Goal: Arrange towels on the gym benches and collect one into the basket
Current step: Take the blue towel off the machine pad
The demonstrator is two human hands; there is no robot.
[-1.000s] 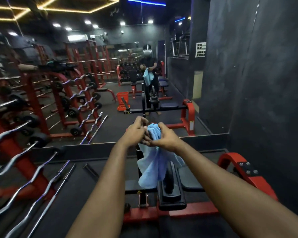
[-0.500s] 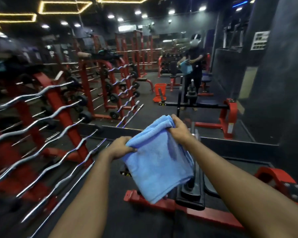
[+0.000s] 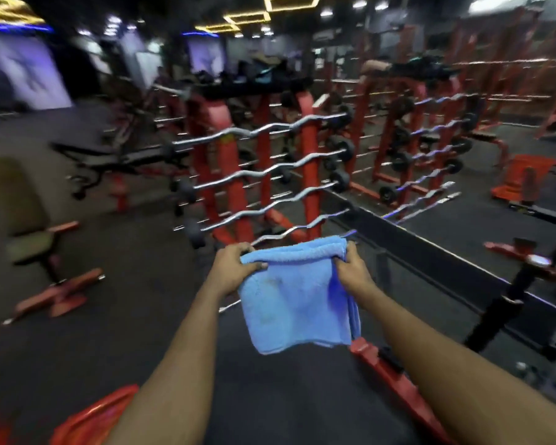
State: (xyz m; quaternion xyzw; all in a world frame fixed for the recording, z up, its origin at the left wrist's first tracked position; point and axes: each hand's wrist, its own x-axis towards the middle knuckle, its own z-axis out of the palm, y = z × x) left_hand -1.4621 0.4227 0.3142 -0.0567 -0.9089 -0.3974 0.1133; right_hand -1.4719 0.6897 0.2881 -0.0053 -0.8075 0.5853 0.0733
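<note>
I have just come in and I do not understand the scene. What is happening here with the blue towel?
A person holds a folded blue towel in the air, left hand and right hand each gripping a top corner. It hangs in front of a red rack of curl bars. It is not on any bench.

No text, label, brand, number or sign can be read anywhere here (the whole view is smeared by motion blur). The pale glowing panels (image 3: 34, 75) on the far wall show only vague shapes, no letters.
</note>
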